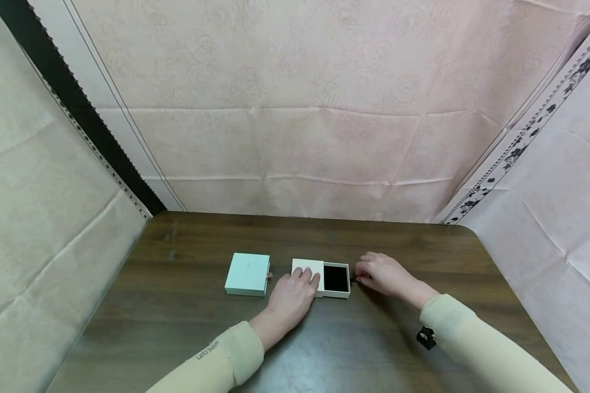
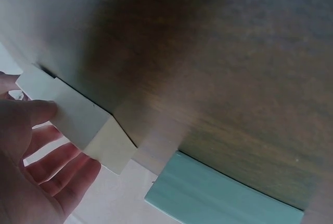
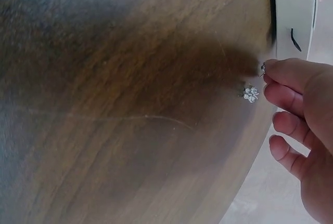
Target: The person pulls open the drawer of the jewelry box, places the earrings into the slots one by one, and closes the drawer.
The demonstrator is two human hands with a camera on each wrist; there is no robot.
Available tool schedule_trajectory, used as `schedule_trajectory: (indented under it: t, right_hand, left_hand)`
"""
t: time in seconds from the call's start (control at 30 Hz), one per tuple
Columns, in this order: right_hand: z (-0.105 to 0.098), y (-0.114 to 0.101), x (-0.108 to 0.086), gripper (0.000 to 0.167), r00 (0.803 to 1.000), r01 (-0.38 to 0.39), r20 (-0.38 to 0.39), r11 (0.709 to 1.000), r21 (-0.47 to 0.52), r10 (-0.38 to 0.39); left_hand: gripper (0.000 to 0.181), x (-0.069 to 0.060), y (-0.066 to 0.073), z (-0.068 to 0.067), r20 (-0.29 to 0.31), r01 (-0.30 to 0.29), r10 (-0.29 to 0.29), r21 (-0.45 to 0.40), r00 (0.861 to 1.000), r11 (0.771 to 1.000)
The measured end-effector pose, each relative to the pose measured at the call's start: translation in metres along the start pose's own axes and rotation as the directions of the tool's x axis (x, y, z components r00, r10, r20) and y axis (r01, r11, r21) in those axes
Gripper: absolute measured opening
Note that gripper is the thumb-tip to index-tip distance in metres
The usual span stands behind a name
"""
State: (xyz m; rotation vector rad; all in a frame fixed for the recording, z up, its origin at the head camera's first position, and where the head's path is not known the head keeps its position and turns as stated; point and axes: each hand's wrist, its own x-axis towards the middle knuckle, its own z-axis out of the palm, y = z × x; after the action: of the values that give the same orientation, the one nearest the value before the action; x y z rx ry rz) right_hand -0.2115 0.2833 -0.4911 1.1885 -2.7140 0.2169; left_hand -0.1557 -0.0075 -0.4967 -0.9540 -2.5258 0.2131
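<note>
A small white slide-out box point(image 1: 307, 266) lies on the table with its drawer point(image 1: 336, 278) pulled out to the right, showing a black lining. My left hand point(image 1: 295, 295) grips the sleeve of this box, thumb against its side and fingers over the top. Just right of the drawer, my right hand point(image 1: 381, 273) pinches a tiny shiny earring-like piece point(image 3: 263, 69) between thumb and index finger. Close to those fingertips is a sparkling flower-shaped piece point(image 3: 251, 94); I cannot tell whether it is joined to the pinched one. A dark ribbon tab point(image 3: 295, 40) sticks out of the drawer's end.
A closed mint-green box point(image 1: 248, 273) with a small ribbon tab stands left of the white box. The brown wooden table point(image 1: 196, 327) has pale cloth hanging point(image 1: 300, 136) behind it and at both sides.
</note>
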Motion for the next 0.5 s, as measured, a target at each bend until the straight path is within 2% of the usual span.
schedule_trajectory:
  t: [0.2,0.37,0.5]
  right_hand:
    - [-0.012,-0.001,-0.003,0.017,0.998,-0.065,-0.019,0.997,0.046,0.066]
    - [-0.026,-0.002,-0.001,0.014,0.988,-0.147,-0.018,0.978,0.150,0.152]
    - [-0.031,-0.002,0.005,0.011,0.986,-0.156,-0.020,0.958,0.240,0.165]
  left_hand:
    - [0.025,0.001,0.000,-0.002,0.012,-0.008,0.008,-0.005,1.000,1.000]
    - [0.027,0.001,-0.001,-0.003,0.025,-0.006,0.007,-0.009,1.000,1.000]
    - [0.027,0.001,-0.001,-0.003,0.030,-0.005,0.005,-0.013,1.000,1.000]
